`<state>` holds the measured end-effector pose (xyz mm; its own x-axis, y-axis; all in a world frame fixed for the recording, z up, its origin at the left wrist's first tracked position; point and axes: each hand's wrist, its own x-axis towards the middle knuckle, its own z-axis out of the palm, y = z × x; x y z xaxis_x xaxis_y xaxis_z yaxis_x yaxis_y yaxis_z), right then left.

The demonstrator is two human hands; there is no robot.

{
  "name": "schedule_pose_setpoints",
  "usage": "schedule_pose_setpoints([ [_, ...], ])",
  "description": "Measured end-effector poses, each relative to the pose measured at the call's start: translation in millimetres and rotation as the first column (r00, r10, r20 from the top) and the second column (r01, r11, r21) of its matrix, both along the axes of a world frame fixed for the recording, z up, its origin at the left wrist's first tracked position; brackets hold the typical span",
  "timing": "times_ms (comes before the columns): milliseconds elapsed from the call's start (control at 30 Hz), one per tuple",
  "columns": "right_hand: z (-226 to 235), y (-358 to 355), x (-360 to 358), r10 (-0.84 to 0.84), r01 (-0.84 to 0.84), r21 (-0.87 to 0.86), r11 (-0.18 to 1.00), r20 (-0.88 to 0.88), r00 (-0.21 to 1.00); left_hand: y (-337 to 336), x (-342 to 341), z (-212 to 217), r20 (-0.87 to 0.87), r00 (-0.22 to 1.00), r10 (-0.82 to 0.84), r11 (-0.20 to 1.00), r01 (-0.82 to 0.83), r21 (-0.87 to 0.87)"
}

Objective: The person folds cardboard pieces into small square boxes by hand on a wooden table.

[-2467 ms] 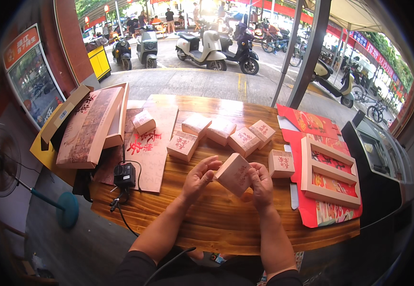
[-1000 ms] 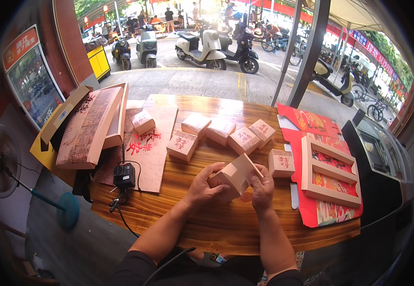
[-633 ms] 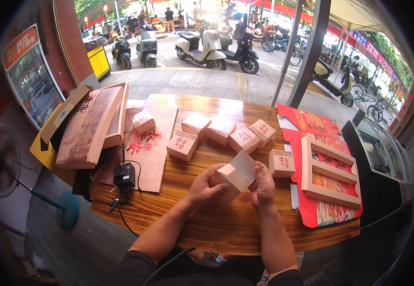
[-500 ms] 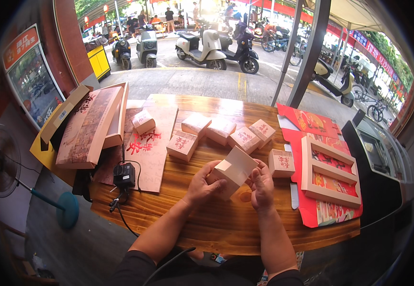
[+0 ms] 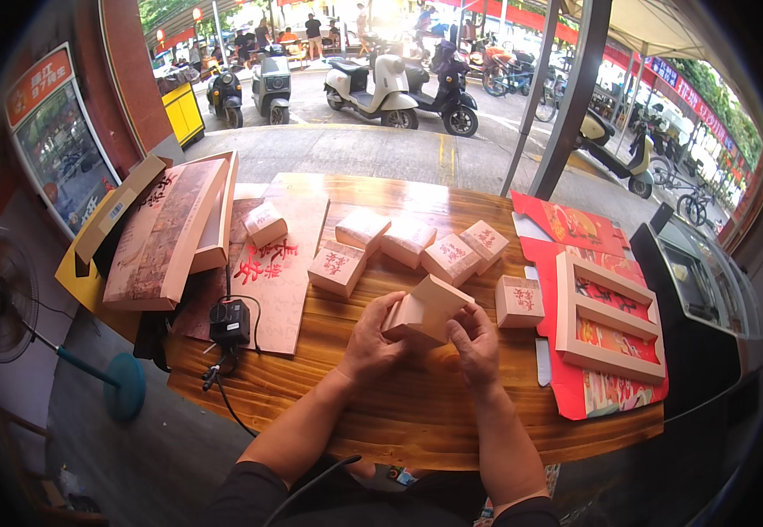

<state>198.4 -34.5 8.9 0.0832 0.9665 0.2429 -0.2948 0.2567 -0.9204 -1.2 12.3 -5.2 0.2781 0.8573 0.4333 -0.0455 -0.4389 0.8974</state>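
Small pink box (image 5: 428,307) held between both hands (flap seemingly open).

The small pink box (image 5: 427,309) hides both hands' fingertips; the far scooters (image 5: 381,81) are perhaps too blurred for detail.

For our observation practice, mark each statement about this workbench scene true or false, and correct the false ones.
1. Both hands hold one small pink cardboard box above the wooden table. True.
2. The left hand is resting flat on the table, away from the box. False: it grips the box's left side.
3. A red tray with pale dividers lies to the person's right. True.
4. The black power adapter sits on the red tray. False: it lies at the table's left, beside the pink sheet.
5. The right hand touches the held box. True.
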Motion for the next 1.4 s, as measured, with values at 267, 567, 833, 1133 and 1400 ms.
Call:
schedule_pose_setpoints([
  [267,11,-3,-7,0.017,-0.019,0.073,0.997,0.023,1.000,-3,-2,7,-0.033,0.999,0.030,0.999,-0.029,0.033],
  [567,14,-12,-17,0.111,-0.123,0.137,0.983,0.090,0.990,3,-9,-1,-0.010,0.999,0.035,0.999,-0.035,-0.007],
  [833,15,-15,-17,0.033,-0.045,0.102,0.994,0.113,0.993,-1,-6,9,0.116,0.993,-0.014,1.000,0.014,0.005],
  [1133,3,-9,-17,-0.053,0.042,0.103,0.994,0.104,0.993,10,-14,-23,0.324,0.946,0.005,0.947,0.099,-0.305],
  [1400,3,-6,-13,-0.130,0.126,0.071,0.990,0.057,0.990,4,-7,2,0.362,0.918,-0.164,0.959,0.234,-0.161],
])
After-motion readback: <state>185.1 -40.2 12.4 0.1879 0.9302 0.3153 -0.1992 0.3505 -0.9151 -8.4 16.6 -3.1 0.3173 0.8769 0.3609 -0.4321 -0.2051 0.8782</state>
